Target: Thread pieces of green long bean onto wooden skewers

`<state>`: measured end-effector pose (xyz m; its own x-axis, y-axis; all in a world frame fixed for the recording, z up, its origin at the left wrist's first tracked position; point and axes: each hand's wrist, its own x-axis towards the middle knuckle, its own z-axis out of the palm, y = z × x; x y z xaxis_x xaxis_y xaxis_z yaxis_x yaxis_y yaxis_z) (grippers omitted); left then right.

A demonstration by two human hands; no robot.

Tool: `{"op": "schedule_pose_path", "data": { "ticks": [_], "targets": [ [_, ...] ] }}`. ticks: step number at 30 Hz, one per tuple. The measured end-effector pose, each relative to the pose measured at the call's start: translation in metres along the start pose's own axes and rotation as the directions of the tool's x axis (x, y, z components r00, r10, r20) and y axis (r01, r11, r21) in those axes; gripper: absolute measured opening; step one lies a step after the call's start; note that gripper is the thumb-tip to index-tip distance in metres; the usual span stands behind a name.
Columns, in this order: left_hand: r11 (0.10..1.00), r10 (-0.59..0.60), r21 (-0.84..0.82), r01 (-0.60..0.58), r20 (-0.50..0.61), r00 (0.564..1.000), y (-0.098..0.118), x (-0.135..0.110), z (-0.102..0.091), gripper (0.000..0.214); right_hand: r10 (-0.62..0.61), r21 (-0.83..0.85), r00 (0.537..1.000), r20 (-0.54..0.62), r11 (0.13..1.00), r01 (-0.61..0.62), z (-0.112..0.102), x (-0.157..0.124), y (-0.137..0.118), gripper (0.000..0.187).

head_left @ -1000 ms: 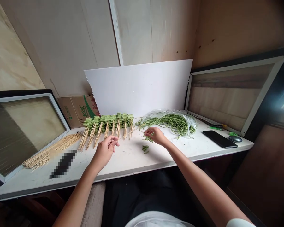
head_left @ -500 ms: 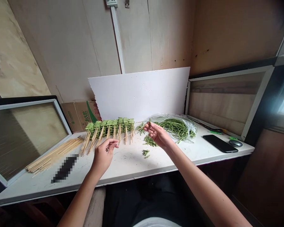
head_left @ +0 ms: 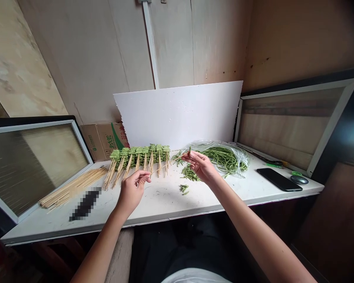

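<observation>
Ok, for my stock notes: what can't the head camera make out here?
From the head view:
Pixelated patch on the white bench: blurred out, contents unknown.
Long beans in the plastic bag: blurred by the film.
Cardboard box: the white board hides part of it.
Right hand: its fingers hide most of the bean piece they pinch.
Left hand: its fingers hide the bamboo skewer's end.

The loose bamboo skewers (head_left: 73,186) are pale, matt wood, while the long beans (head_left: 224,161) show a smooth green skin inside a thin, glossy plastic bag (head_left: 240,157). The white tabletop (head_left: 165,208) looks matt and scuffed — the foam board (head_left: 177,114) behind it is rough-edged, the cardboard box (head_left: 98,142) dull brown, the phone (head_left: 279,179) glossy black.
</observation>
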<state>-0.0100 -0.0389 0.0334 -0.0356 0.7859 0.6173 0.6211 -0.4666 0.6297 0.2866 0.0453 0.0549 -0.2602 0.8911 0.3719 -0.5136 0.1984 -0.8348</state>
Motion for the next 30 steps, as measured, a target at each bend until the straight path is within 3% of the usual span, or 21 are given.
{"op": "schedule_pose_path", "data": {
  "ticks": [30],
  "targets": [
    [0.996,0.077,0.042,-0.076,-0.025,0.997,-0.0004,-0.0006,-0.0035,0.022,-0.014,0.027,1.000,-0.009,1.000,0.015,0.0033,-0.0011,-0.0018,0.028]
  ]
}}
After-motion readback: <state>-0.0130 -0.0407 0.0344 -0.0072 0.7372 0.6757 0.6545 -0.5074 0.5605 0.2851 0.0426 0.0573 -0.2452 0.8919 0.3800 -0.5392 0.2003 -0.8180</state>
